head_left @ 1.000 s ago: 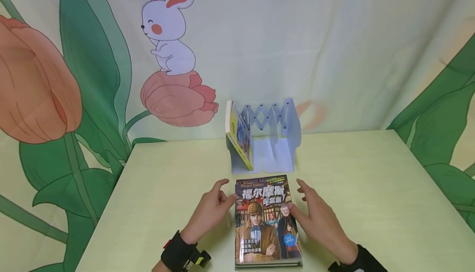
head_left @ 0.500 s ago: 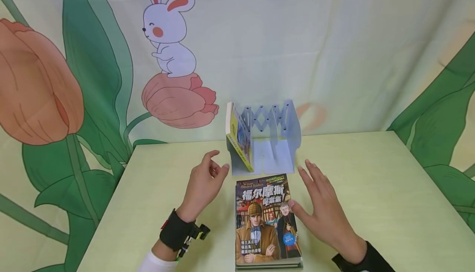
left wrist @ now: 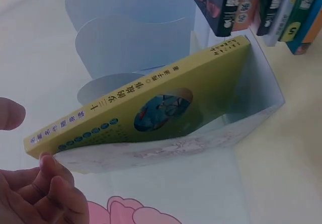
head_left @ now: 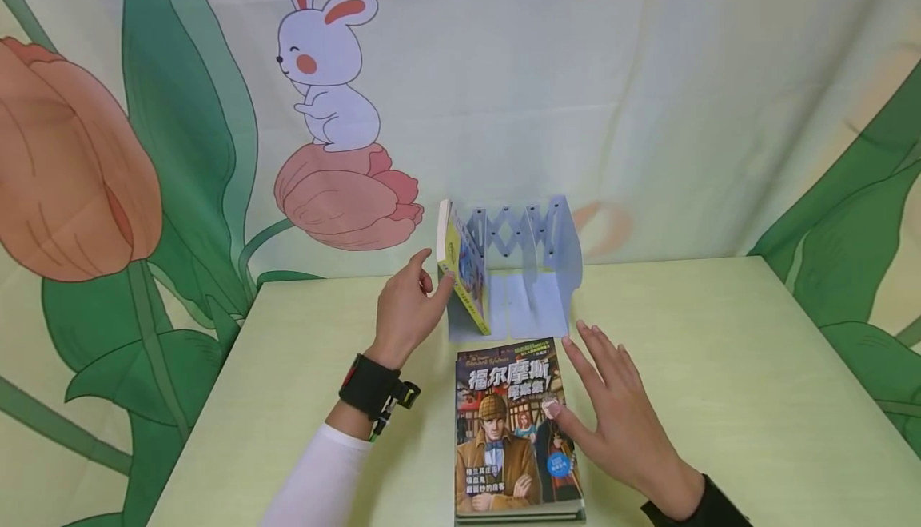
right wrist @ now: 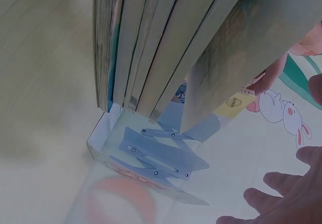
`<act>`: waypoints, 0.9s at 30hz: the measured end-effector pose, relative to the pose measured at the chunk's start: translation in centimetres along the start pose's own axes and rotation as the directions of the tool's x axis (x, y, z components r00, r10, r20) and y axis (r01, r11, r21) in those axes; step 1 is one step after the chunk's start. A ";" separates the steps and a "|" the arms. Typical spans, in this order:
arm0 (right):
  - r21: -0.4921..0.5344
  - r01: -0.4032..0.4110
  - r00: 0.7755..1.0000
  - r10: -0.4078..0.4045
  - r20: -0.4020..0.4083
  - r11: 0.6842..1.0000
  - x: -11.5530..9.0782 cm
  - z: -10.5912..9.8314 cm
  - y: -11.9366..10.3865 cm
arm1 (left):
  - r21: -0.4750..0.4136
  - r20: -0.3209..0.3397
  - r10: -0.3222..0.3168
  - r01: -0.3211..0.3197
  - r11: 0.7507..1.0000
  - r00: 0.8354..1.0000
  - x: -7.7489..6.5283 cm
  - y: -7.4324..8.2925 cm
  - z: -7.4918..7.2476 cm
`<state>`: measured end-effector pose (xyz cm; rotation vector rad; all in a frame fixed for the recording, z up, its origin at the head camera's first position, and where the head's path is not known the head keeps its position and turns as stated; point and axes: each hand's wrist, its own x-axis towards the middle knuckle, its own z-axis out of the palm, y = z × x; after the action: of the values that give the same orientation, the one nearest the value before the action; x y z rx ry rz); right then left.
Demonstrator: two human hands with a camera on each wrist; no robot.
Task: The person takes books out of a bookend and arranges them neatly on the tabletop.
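A thin yellow book [head_left: 464, 271] leans upright in the left section of a pale blue expandable book rack [head_left: 550, 303]. My left hand [head_left: 408, 307] is at this book's near upper corner. In the left wrist view its fingertips [left wrist: 49, 162] are right at the corner of the yellow spine [left wrist: 136, 93], and the thumb [left wrist: 10, 114] stands apart on the other side. In front of the rack lies a stack of books [head_left: 514, 431], the top one with a detective in a cap on its cover. My right hand [head_left: 619, 415] has its fingers spread beside the stack, thumb overlapping the cover.
The rack's dividers [head_left: 532, 247] and crossed hinge bars rise behind its base, close to the printed fabric backdrop [head_left: 683, 111]. Pale green table surface [head_left: 719, 367] extends on both sides. Several book edges [right wrist: 166, 48] fill the top of the right wrist view.
My left hand has moved forward from the stack's left edge to the yellow book in the rack. The fingers of my right hand have spread, and it stays by the stack.
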<state>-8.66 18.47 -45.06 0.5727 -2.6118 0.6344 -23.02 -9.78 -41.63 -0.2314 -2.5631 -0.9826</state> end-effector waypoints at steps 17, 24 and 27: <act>0.020 0.011 1.000 -0.011 0.021 1.000 -0.2 -0.1 -0.2 | 0.097 0.041 -0.008 0.004 0.995 0.999 1.9 2.9 2.2; 0.039 0.016 1.000 -0.017 0.014 0.999 -0.3 0.2 -0.3 | 0.121 -0.002 -0.092 0.091 0.988 0.996 2.3 3.7 4.0; 0.039 0.020 1.000 -0.021 0.015 0.999 -0.4 0.3 -0.3 | 0.122 -0.036 -0.116 0.119 0.985 0.993 2.4 3.9 4.4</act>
<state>-8.29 18.19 -45.35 0.6173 -2.6097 0.6777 -25.41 -3.95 -41.26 -0.0316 -2.6246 -0.8566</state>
